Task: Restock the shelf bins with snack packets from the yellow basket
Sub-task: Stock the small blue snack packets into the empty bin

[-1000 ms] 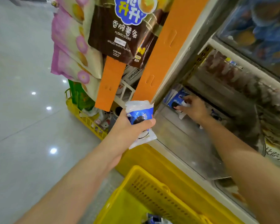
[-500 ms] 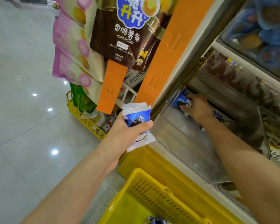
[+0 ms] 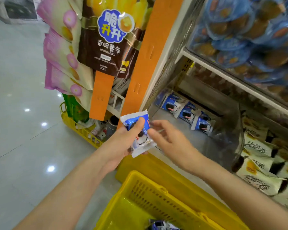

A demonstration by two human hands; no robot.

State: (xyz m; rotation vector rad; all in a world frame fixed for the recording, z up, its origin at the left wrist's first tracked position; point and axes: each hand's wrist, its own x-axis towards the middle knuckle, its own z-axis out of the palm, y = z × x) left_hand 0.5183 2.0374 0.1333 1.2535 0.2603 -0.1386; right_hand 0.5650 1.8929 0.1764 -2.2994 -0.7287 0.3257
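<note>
My left hand (image 3: 121, 143) grips a small stack of blue-and-white snack packets (image 3: 138, 131) in front of the shelf's left edge. Beside it my right hand (image 3: 170, 140) is open, its fingertips at the packets' right edge; whether they touch is unclear. Inside the clear shelf bin (image 3: 226, 143), three matching blue packets (image 3: 184, 112) stand in a row along the back. The yellow basket (image 3: 158, 196) sits below my arms, with one more blue packet (image 3: 161, 225) showing at its bottom.
Orange hanging strips (image 3: 140, 67) with a brown potato-stick bag (image 3: 106, 42) and pink bags (image 3: 61, 52) hang left of the shelf. The neighbouring bin holds cream packets (image 3: 263, 166). An upper bin has blue-wrapped cakes (image 3: 249, 30). A yellow rack (image 3: 80, 128) stands on the floor.
My right hand has pulled back out of the bin, leaving a packet in the row, and come to the packets in my left hand. The left hand has barely moved.
</note>
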